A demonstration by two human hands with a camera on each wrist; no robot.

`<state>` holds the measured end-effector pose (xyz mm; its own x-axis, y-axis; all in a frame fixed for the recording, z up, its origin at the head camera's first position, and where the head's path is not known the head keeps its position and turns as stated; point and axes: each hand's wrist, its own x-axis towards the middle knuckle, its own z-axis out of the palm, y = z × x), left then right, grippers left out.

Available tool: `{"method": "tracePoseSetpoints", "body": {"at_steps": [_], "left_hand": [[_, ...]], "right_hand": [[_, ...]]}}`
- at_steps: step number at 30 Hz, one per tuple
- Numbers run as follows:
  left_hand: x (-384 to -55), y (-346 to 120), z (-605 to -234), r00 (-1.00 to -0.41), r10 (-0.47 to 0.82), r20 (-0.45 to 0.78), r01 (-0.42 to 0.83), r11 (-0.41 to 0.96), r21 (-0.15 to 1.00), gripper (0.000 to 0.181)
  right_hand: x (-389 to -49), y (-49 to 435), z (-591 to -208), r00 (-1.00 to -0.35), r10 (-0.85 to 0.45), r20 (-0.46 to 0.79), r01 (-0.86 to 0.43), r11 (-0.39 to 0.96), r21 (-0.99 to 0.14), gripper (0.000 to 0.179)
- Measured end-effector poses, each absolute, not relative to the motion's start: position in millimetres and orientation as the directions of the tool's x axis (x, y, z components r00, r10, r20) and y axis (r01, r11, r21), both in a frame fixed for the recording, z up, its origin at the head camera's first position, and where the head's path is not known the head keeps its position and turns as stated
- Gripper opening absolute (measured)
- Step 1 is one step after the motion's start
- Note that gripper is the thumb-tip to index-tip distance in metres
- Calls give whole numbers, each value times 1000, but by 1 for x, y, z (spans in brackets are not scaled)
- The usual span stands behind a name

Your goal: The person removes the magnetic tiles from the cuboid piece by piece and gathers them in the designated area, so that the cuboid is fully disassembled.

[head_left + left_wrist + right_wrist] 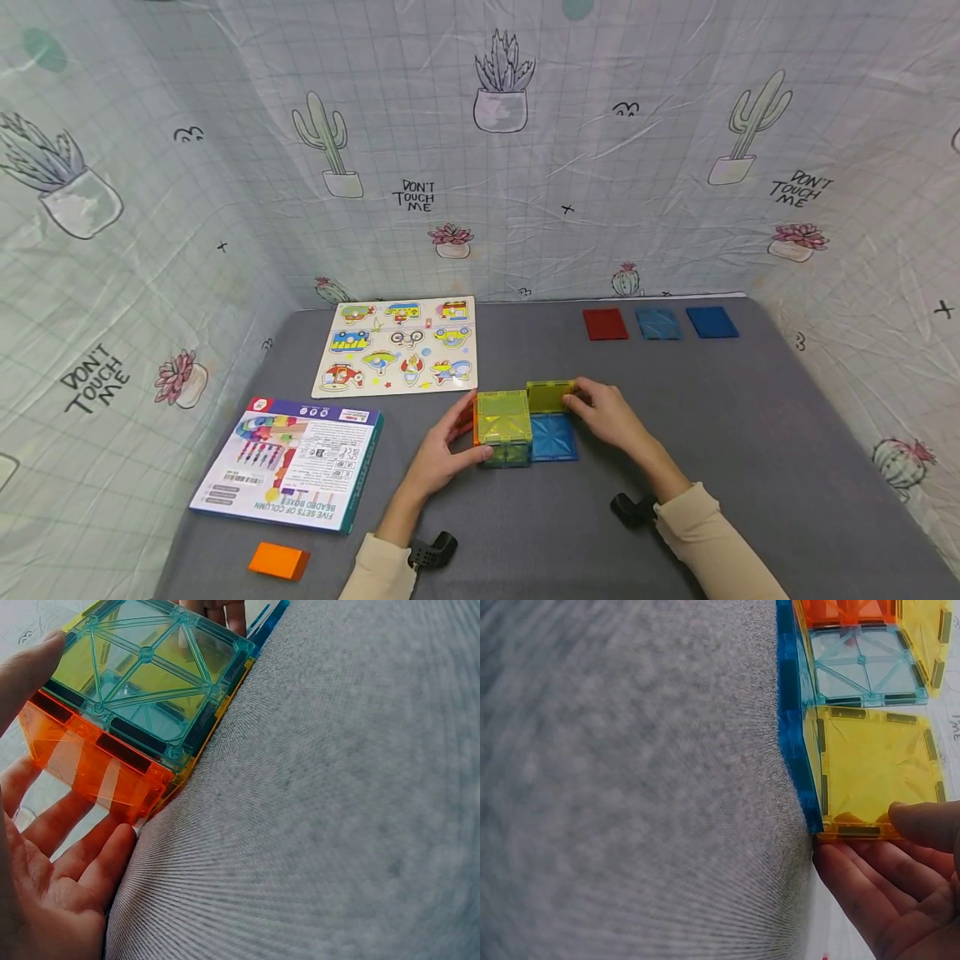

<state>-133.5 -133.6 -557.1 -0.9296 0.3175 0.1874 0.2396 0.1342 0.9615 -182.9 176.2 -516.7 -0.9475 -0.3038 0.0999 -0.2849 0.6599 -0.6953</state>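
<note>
A cube of translucent magnetic tiles (504, 417) stands mid-table, with a yellow top, an orange side tile (94, 761) and a teal front tile (146, 682). My left hand (442, 450) holds it from the left, thumb at the front and fingers along the orange side. Flat against the cube's right lies a blue tile (553, 437). Upright at that tile's back edge is a yellow magnetic tile (877, 769). My right hand (606, 414) pinches its outer edge between thumb and fingers.
Red (605, 324), light blue (659, 323) and dark blue tiles (712, 322) lie in a row at the back right. A vehicle puzzle board (390, 340) lies back left. Nearer are a beads box (300, 467) and an orange block (277, 561). A patterned curtain (510, 167) surrounds the table.
</note>
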Motion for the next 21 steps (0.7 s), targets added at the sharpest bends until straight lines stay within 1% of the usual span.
{"method": "tracePoseSetpoints", "body": {"at_steps": [5,15,21], "left_hand": [[-134,-134,-559,-927,316,203,254,128,959,88],[-134,-135,-559,-932,317,177,234,153,960,86],[-133,-133,-556,-936,312,165,222,160,962,87]], "right_hand": [[-183,176,-517,-956,-283,76,-250,654,-714,19],[-186,176,-517,-966,-255,39,-205,667,-717,22],[-188,178,-517,-979,-202,0,-132,640,-757,21]]}}
